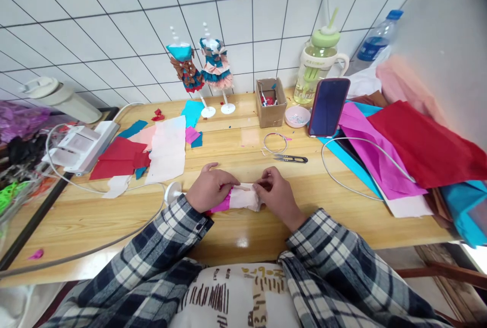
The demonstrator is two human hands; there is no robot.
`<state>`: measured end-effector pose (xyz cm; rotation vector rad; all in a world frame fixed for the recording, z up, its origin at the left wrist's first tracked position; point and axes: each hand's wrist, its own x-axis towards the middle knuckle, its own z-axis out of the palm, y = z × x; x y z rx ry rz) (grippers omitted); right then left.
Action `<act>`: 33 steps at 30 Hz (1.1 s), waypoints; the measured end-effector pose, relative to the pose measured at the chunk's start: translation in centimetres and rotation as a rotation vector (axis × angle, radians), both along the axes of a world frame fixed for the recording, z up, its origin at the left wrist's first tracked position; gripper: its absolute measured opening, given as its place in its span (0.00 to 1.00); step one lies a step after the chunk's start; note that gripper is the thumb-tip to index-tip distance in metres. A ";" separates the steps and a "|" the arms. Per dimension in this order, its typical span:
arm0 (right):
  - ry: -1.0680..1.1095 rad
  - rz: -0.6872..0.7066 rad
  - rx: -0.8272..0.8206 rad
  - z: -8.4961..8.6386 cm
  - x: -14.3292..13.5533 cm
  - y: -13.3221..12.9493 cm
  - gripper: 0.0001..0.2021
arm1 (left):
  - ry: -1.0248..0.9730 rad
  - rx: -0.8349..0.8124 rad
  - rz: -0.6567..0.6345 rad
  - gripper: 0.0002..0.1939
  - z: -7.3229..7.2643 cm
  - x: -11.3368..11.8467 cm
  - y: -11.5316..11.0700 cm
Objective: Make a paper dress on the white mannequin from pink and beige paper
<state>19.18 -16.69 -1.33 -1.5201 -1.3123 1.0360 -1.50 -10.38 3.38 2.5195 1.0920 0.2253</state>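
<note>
A miniature dress form lies on its side in front of me, its white round base (173, 192) pointing left. Magenta crepe paper (220, 206) and a pale pink crepe paper strip (243, 199) are wrapped around its body. My left hand (209, 189) is closed over it, thumb and finger pressing on the pale paper's upper edge. At the other end, my right hand (278, 195) pinches the same pale strip between thumb and fingers. Most of the form is hidden by the paper and my left hand.
Two dressed miniature forms (216, 67) stand by the tiled wall. Thread snips (291, 158), a wire ring (275, 143), a cardboard box (271, 107), a bead dish (297, 116) and a phone (329, 107) lie beyond my hands. Paper sheets (426, 140) pile up right; a cable (125, 239) crosses left.
</note>
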 end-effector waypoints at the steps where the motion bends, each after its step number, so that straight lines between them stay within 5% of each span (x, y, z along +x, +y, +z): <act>1: 0.010 0.009 -0.010 0.0 0.0 0.1 0.12 | 0.002 0.006 0.000 0.13 0.0 0.0 -0.1; 8: -0.166 0.180 -0.036 0.6 0.7 0.8 0.06 | 0.018 -0.063 0.063 0.14 0.4 0.2 -0.2; 11: -0.203 0.156 0.006 0.6 0.7 0.7 0.05 | 0.050 -0.112 0.115 0.19 0.4 0.4 0.1; 21: -0.241 0.119 0.112 -0.1 0.7 0.0 0.05 | 0.095 -0.090 0.042 0.08 0.5 0.7 0.6; 33: -0.258 0.162 0.119 -0.2 0.9 -0.1 0.05 | 0.119 0.029 0.029 0.15 1.1 1.1 0.3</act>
